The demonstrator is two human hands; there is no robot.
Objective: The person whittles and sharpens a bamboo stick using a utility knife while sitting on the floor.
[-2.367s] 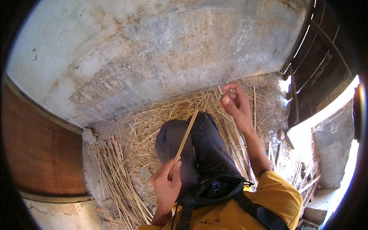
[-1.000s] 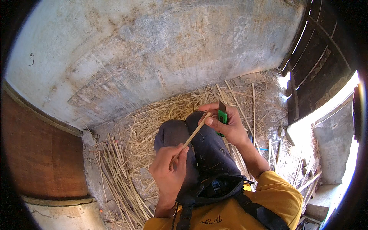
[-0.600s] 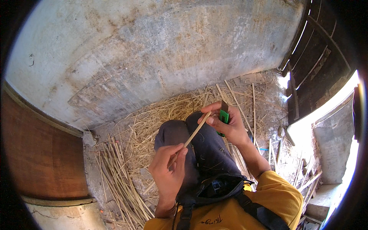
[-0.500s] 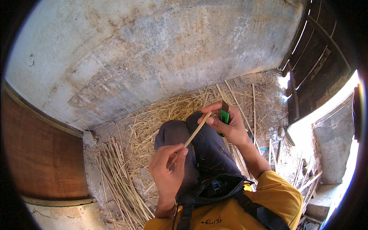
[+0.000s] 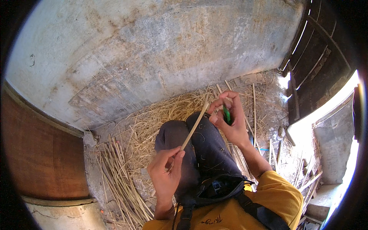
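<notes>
Over my lap, my left hand pinches the lower end of a thin pale wooden strip between thumb and fingers. The strip slants up and to the right, and its far end stands close to my right fingertips. My right hand is curled around a green utility knife, its handle lying in the palm. The knife's blade cannot be made out behind the fingers. Whether the right fingertips touch the strip I cannot tell. Below the strip are my dark trousers, with a few shavings on them.
A bundle of long thin strips lies on the floor at my left. Straw-like shavings spread along the foot of the stained wall. More strips lie at the right. An open black bag rests at my waist.
My right fingers have come off the strip's far end and curled, moving slightly up and right; the knife has turned in that hand. The strip now tilts more steeply in my left hand.
</notes>
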